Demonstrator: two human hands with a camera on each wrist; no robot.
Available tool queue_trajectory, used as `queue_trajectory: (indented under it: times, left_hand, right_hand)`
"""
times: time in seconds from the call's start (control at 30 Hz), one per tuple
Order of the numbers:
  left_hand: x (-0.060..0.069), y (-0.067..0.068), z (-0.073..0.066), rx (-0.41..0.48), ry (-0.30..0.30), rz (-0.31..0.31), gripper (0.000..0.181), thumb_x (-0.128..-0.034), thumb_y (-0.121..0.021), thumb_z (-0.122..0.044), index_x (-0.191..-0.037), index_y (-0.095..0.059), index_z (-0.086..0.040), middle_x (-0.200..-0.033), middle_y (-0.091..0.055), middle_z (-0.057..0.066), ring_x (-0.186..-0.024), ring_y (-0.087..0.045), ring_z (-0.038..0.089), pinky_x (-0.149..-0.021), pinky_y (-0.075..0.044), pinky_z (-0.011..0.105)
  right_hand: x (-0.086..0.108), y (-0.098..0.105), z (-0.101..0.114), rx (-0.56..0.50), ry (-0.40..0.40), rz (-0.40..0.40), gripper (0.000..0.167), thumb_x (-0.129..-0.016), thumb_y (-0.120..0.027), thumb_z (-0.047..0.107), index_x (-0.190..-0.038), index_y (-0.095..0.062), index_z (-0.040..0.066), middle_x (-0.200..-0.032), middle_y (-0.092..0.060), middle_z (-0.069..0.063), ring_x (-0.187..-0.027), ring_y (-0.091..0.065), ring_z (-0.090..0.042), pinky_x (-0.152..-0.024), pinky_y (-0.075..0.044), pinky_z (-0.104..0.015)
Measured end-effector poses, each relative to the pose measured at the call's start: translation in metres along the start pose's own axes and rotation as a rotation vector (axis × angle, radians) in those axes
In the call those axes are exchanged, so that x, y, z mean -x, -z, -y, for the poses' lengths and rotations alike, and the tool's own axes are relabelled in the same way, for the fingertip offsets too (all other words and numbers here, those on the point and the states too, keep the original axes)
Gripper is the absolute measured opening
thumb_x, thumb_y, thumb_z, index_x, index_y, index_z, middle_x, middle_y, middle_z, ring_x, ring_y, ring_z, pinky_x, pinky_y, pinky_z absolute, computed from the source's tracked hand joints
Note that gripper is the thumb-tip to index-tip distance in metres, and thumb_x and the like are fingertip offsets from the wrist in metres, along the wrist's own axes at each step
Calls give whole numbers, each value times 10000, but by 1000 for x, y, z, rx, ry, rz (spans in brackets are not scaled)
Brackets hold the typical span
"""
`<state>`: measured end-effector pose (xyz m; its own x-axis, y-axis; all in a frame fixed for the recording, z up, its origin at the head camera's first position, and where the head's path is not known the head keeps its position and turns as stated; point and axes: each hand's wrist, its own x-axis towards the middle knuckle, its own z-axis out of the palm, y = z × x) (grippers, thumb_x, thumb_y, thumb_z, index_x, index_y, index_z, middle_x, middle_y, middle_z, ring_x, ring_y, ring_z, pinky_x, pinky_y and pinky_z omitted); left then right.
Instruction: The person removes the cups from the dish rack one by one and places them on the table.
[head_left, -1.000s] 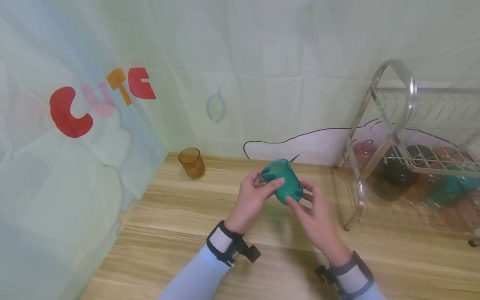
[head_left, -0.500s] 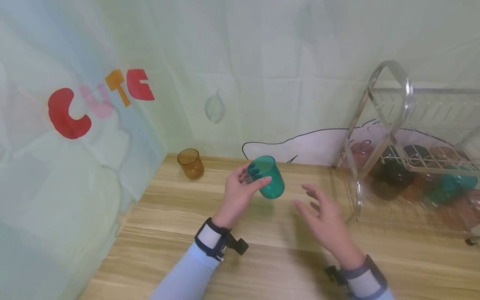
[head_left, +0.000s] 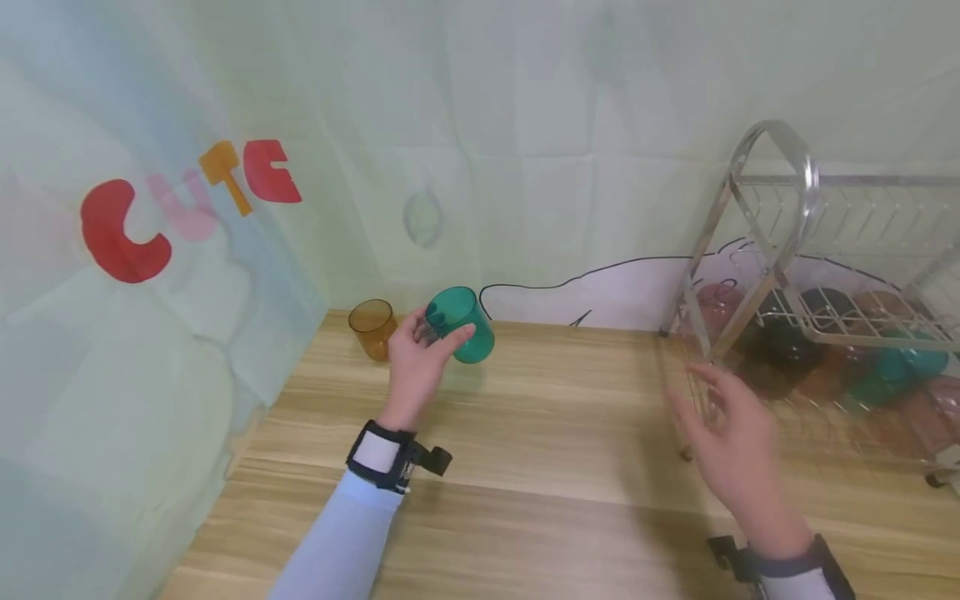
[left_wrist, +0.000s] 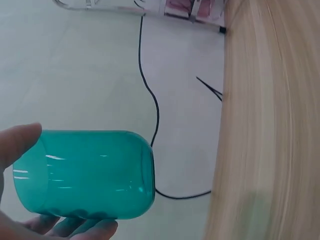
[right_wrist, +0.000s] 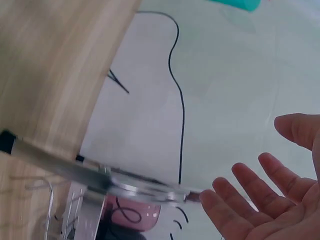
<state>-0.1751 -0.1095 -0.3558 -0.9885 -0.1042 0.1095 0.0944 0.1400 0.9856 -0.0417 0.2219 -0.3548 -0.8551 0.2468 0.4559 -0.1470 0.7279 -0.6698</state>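
1. My left hand [head_left: 418, 357] is gripping a teal cup [head_left: 474, 335], thumb on one side, fingers on the other.
2. The cup is gleaming, see-through and straight-sided, its base edge rounding off; my fingertips are showing darkly through its wall.
3. I am holding it nearly upright above the bench [head_left: 540, 417], right of an amber cup [head_left: 375, 333].
4. My right hand [head_left: 738, 442] is hovering free, fingers loosely parted, near the metal rack [head_left: 804, 187].
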Motion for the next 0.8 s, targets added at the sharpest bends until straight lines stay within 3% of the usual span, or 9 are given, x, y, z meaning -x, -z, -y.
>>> queue_trajectory:
  times: [0.23, 0.5, 0.6, 0.67, 0.73, 0.8]
  left_hand:
    - [-10, 9, 12, -54, -18, -75, 823, -694, -807, -413, -1358, -428, -107, -1299, -525, 86, -1193, -518, 234, -1004, -446, 429]
    - [-23, 12, 40, -129, -20, -137, 829, -712, -791, -419, -1381, -409, -111, -1350, -504, 92, -1250, -475, 270, -1048, -394, 478]
    - [-27, 13, 47, -159, -11, -150, 805, -722, -784, -417, -1372, -418, -112, -1346, -510, 81, -1255, -472, 263, -1056, -382, 477]
    - [-29, 13, 51, -174, -3, -154, 786, -729, -779, -412, -1363, -425, -110, -1340, -515, 80, -1251, -474, 262, -1053, -380, 477]
    - [-31, 14, 54, -179, 8, -159, 768, -738, -773, -408, -1357, -428, -113, -1337, -513, 79, -1251, -470, 260, -1053, -380, 476]
    - [-33, 14, 57, -177, 19, -163, 759, -747, -766, -408, -1359, -422, -120, -1344, -505, 76, -1260, -462, 260, -1056, -374, 481]
  right_hand:
    - [-3, 12, -6, 63, -40, -54, 380, -865, -668, 270, -1195, -608, 89, -1213, -620, -151, -1054, -602, -388, -877, -471, -522]
    - [3, 10, 1, 65, -36, 35, 403, -892, -628, 305, -1237, -582, 103, -1267, -590, -161, -1071, -582, -396, -878, -455, -547]
    - [5, 4, 3, 78, -9, 64, 392, -891, -632, 296, -1242, -580, 132, -1261, -597, -134, -727, -640, -301, -761, -507, -448]
    - [6, -1, 4, 80, 19, 89, 396, -886, -640, 288, -1247, -573, 140, -1263, -596, -126, -713, -628, -290, -751, -506, -446]
    - [6, -8, 5, 68, 36, 128, 422, -884, -642, 298, -1267, -555, 144, -1286, -581, -113, -777, -636, -281, -803, -500, -451]
    - [7, -16, 7, 51, 48, 167, 442, -887, -635, 320, -1279, -539, 141, -1310, -563, -106, -1071, -582, -309, -940, -428, -533]
